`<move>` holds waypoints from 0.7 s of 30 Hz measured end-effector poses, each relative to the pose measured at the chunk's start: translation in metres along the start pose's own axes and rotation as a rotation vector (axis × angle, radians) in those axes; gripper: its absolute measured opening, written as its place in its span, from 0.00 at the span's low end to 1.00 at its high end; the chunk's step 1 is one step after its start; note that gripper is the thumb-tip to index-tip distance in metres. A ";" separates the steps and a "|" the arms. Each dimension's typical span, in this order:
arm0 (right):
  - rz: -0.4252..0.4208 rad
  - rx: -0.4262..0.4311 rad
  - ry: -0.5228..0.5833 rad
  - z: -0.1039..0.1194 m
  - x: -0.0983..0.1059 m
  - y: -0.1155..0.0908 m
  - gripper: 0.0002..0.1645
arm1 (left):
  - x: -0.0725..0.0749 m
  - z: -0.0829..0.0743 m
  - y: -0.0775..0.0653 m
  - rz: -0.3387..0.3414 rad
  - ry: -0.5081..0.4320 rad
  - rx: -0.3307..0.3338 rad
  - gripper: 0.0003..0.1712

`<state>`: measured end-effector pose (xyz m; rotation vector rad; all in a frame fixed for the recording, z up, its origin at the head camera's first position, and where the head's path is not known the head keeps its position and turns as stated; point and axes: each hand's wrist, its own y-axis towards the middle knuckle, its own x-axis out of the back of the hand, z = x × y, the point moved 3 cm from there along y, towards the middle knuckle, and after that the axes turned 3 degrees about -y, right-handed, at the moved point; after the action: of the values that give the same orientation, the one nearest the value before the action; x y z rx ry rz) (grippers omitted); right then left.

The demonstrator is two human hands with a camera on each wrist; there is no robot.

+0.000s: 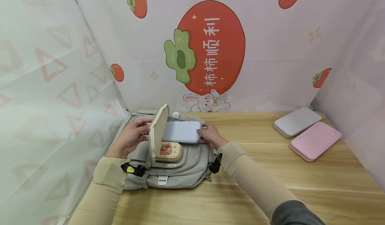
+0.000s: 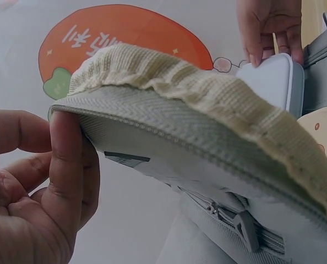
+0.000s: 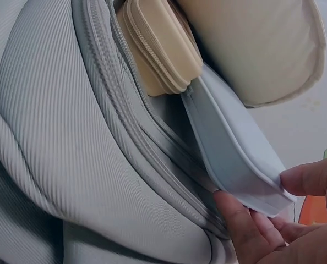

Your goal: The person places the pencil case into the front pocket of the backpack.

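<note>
A grey backpack [image 1: 192, 171] lies flat on the table, its front pocket unzipped and the cream-lined flap [image 1: 158, 128] raised. My left hand [image 1: 130, 136] is at the flap's outer side; in the left wrist view its fingertips touch the zipper edge from below. My right hand [image 1: 209, 134] pinches the near end of a pale blue hard case [image 1: 181, 131], thumb on top and fingers beneath, as the right wrist view shows. The case's other end reaches in behind the flap. Beside it in the pocket sits a beige zippered case [image 1: 175, 153] with a reddish picture, partly covered by the flap.
On the table [image 1: 255, 185] at the far right lie a white case [image 1: 297, 121] and a pink case [image 1: 315, 140], side by side. A printed cloth [image 1: 264, 51] rises at the back, and another cloth [image 1: 45, 101] hangs along the left side of the backpack.
</note>
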<state>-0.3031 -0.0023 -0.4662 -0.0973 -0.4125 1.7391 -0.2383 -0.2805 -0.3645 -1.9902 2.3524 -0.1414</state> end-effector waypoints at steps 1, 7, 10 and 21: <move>-0.003 0.003 0.004 0.000 -0.002 0.000 0.30 | 0.000 0.000 0.000 0.000 -0.004 0.000 0.25; 0.000 0.019 -0.011 0.002 -0.011 0.000 0.30 | 0.000 -0.001 -0.001 -0.005 -0.011 0.003 0.25; 0.004 0.031 -0.038 0.003 -0.013 -0.001 0.31 | -0.002 -0.002 -0.001 -0.005 0.000 0.006 0.26; -0.055 0.051 -0.096 0.007 -0.021 0.003 0.31 | -0.004 0.001 0.001 -0.009 -0.011 0.009 0.26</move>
<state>-0.3032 -0.0245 -0.4642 0.0338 -0.4369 1.7033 -0.2386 -0.2766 -0.3651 -1.9933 2.3325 -0.1408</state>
